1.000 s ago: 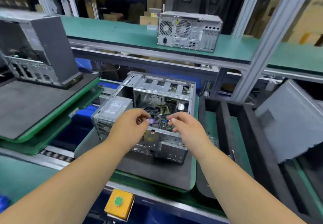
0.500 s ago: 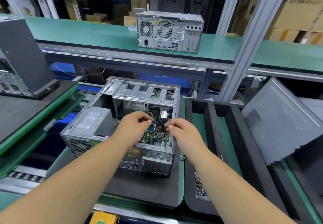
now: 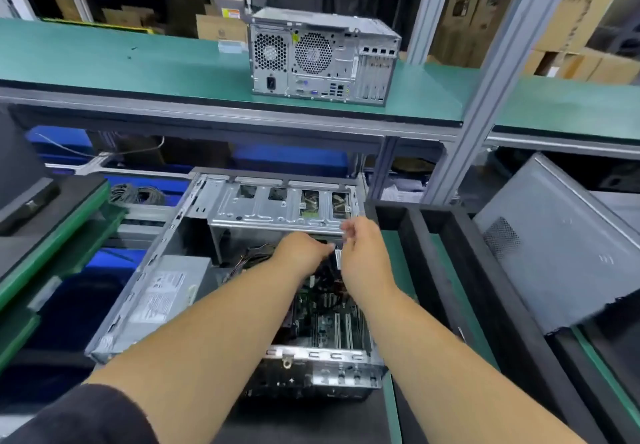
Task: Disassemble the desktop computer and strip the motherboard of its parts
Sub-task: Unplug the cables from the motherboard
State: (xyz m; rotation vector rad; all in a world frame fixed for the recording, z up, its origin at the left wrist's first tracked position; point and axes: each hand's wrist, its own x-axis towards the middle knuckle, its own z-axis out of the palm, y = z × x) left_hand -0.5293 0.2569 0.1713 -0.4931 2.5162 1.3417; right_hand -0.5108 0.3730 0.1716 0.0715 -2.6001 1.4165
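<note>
A dark case (image 3: 20, 180) sits on the left pad. The open computer (image 3: 239, 270) lies on its side on the centre mat, power supply (image 3: 166, 291) at its left, motherboard (image 3: 329, 325) exposed. The left hand (image 3: 301, 253) reaches in under the drive cage (image 3: 277, 208), fingers hidden; its grip cannot be told. Just beside it, the right hand (image 3: 363, 253) hovers, fingers blurred, loosely spread, holding nothing visible. A closed tower (image 3: 322, 55) stands on the shelf behind. A side panel (image 3: 554, 246) leans at right.

The open case (image 3: 221, 270) lay on the surface (image 3: 389, 405) at its near edge, the motherboard (image 3: 329, 322) inside it. A second computer (image 3: 322, 57) stood on the shelf (image 3: 104, 62) behind. A panel (image 3: 561, 246) leaned at the right.
</note>
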